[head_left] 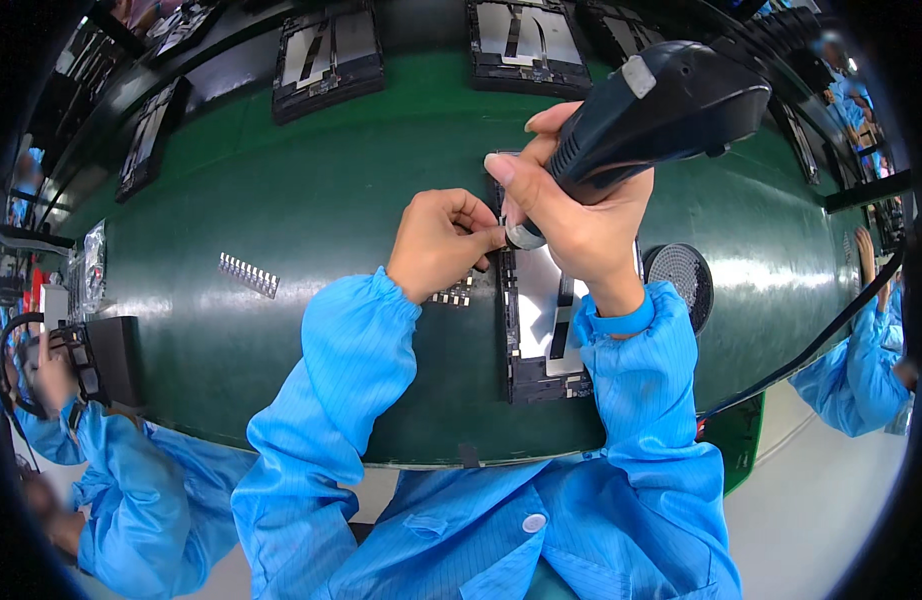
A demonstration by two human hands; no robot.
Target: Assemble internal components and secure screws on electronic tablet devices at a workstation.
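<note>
My right hand (591, 225) is wrapped round a bulky black power tool (671, 105) with a ribbed grip. The tool slants down to the left, and its pale round nose (524, 236) is beside my left fingertips. My left hand (441, 240) has thumb and forefinger pinched together at the upper left edge of an opened flat electronic device (533, 300). Whatever the pinch holds is too small or hidden. The device has a black frame and a silver inner plate, and my right hand and sleeve partly cover it. Under my left wrist lies a strip of small metal-and-black parts (453, 293).
A round dark dish (681, 285) stands right of the device. A strip of silver tabs (249, 275) lies on the green mat (211, 350) to the left. Similar opened devices (329, 60) line the far side. Co-workers in blue (151, 490) sit on both sides.
</note>
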